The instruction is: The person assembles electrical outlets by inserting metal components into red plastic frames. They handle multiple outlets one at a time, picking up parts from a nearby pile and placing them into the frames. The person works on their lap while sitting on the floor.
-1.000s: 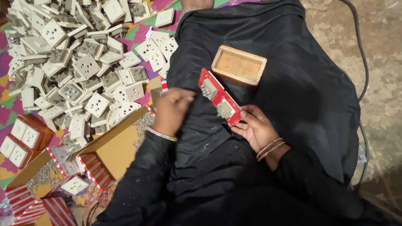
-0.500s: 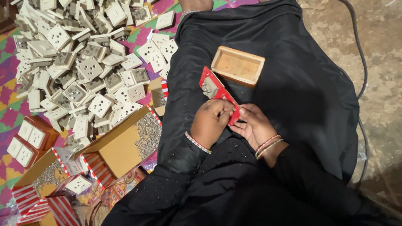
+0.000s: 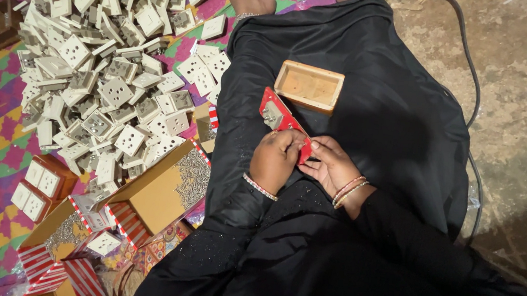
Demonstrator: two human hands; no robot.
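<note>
Left hand (image 3: 273, 160): fingers closed on the red card's near end
Right hand (image 3: 333, 164): pinched the same red card (image 3: 282, 121), on the lap
Wooden box (image 3: 309, 86): empty, just beyond
Cardboard box (image 3: 166, 187): left, screws inside

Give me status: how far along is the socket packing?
Done: a few white sockets sit in brown trays at lower left. In hand: left hand and right hand both grip one red box on the lap. Left: the big pile of loose sockets on the mat.
</note>
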